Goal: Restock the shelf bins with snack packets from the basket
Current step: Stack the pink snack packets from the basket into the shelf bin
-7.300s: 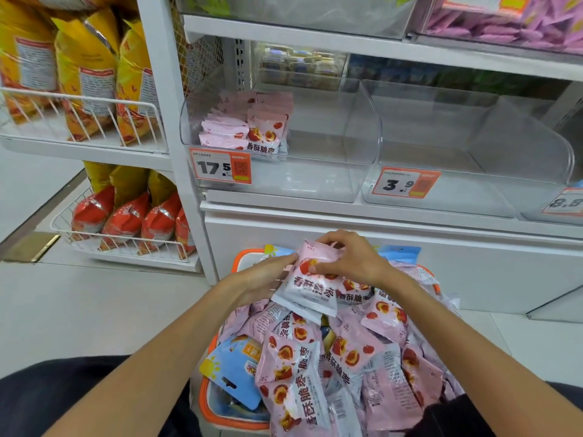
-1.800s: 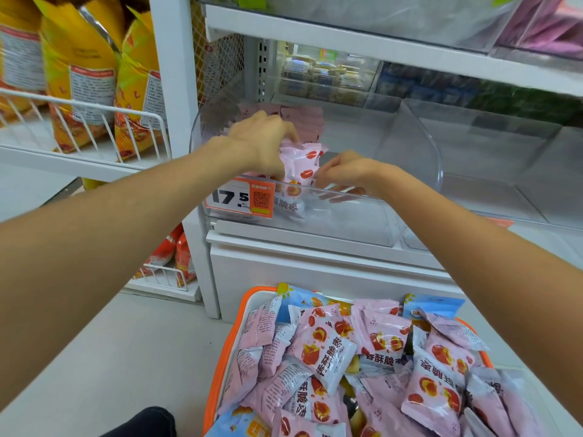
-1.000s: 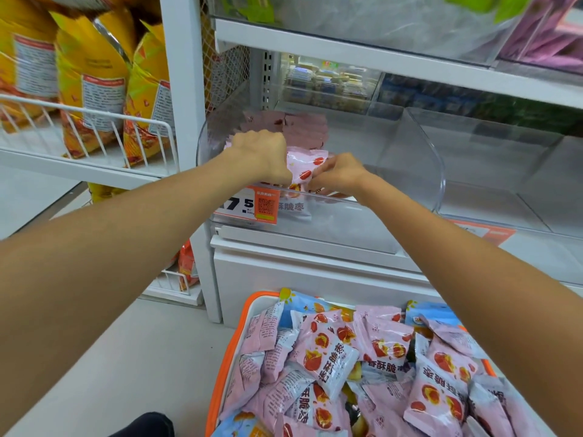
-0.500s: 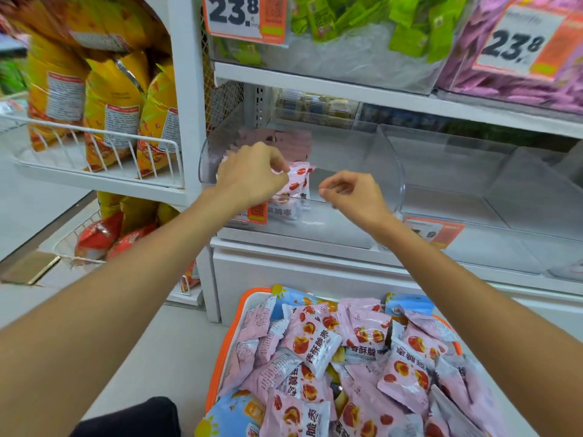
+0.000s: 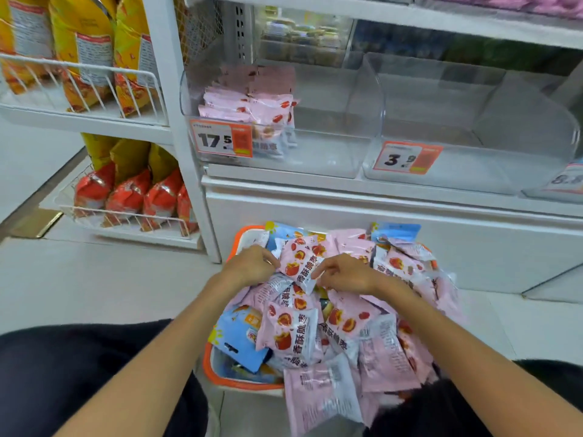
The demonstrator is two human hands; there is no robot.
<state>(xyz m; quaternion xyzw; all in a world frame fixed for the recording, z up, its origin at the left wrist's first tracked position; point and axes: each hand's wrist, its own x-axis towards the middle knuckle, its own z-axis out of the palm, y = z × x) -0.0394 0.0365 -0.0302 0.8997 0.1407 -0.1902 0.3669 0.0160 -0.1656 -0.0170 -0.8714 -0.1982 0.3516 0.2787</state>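
Note:
An orange-rimmed basket (image 5: pixel 209 357) on the floor is heaped with pink snack packets (image 5: pixel 293 332) and a few blue ones (image 5: pixel 236 337). Both hands are down at the top of the heap. My left hand (image 5: pixel 252 266) grips the left edge of one pink packet (image 5: pixel 299 258), and my right hand (image 5: pixel 344 274) pinches its lower right corner. Above, the left clear shelf bin (image 5: pixel 331 152), tagged 17.5 (image 5: pixel 220 138), holds a stack of pink packets (image 5: pixel 252 105) at its left side.
A second clear bin (image 5: pixel 441 127), tagged 3.9 (image 5: pixel 407 157), stands to the right with nothing in it. Wire racks on the left carry yellow bags (image 5: pixel 85 52) and red bags (image 5: pixel 126 197). A white cabinet front (image 5: pixel 347 212) rises behind the basket. My dark-clothed knees flank it.
Both hands have left the shelf bin, where the earlier packets now lie, and dropped to the basket. They now hold a fresh pink packet on top of the heap.

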